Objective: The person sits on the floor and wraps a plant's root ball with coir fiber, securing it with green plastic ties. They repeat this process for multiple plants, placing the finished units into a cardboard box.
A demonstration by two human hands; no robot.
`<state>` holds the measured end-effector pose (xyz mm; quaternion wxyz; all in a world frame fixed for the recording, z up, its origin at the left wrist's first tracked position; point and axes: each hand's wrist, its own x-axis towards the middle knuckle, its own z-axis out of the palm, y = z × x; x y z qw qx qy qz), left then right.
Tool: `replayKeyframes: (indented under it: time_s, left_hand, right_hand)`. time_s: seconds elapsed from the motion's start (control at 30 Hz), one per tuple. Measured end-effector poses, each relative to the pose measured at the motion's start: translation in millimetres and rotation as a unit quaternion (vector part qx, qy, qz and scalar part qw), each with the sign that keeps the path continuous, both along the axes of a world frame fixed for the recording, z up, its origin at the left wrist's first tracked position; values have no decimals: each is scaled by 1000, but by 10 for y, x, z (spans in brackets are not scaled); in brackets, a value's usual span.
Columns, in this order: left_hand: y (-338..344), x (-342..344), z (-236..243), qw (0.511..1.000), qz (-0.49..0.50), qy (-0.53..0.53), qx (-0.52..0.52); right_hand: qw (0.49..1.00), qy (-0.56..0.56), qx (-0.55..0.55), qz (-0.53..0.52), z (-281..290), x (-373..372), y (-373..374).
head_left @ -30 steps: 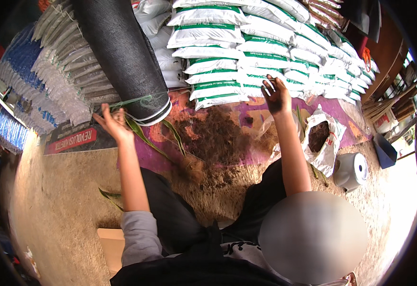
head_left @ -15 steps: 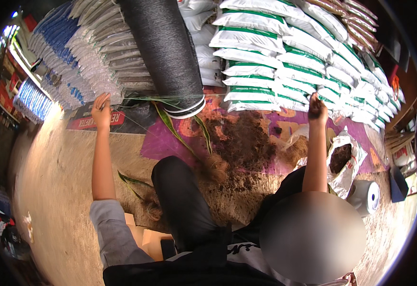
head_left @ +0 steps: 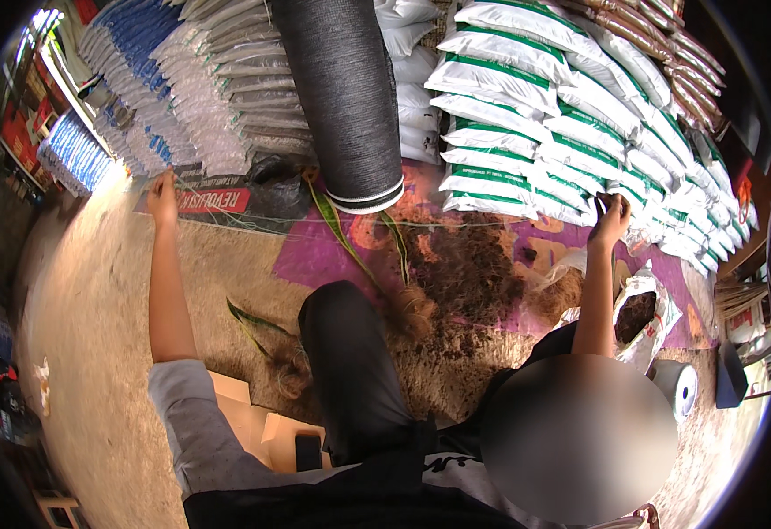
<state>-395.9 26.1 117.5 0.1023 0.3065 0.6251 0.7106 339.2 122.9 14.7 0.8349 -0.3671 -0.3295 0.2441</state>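
Observation:
My arms are spread wide, with a thin pale-green string (head_left: 253, 219) stretched across the space between them. On the left, my left hand (head_left: 163, 197) is closed, pinching the string. My right hand (head_left: 611, 222) is closed around the other end; its fingers look dark, and I cannot make out whether anything else is in them. Below the string, a snake plant (head_left: 340, 231) with long yellow-edged leaves grows from a fibrous root ball (head_left: 412, 312). A second snake plant (head_left: 260, 323) with its brown roots (head_left: 290, 372) lies left of my knee.
Loose dark soil and fibre (head_left: 469, 273) cover a purple sheet (head_left: 302, 256). A black mesh roll (head_left: 341, 97) stands ahead, before stacked white-and-green sacks (head_left: 491, 132). An open sack of soil (head_left: 654, 309) and a grey spool (head_left: 678, 388) are right; a phone (head_left: 308, 451) lies on cardboard (head_left: 235, 414).
My left hand has moved slightly left, and my right hand right and lower. The string between them hangs clearer of the roll. The view has shifted a little.

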Motion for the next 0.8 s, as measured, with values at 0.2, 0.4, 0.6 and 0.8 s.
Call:
replayKeyframes:
  time_s: [0.2, 0.4, 0.6, 0.8]
  left_hand:
    - [51, -234, -43, 996, -34, -63, 44]
    - [72, -1007, -744, 998, 12, -31, -60]
    - [-70, -1279, -1283, 983, 64, -98, -144]
    - [93, -431, -1345, 953, -180, 0, -243]
  right_hand:
    - [988, -142, -55, -33, 97, 216, 37]
    - [840, -466, -188, -203, 102, 1187, -296]
    - [585, -690, -311, -292, -36, 2446, -1022]
    - [606, -661, -341, -283, 172, 2685, -1139]
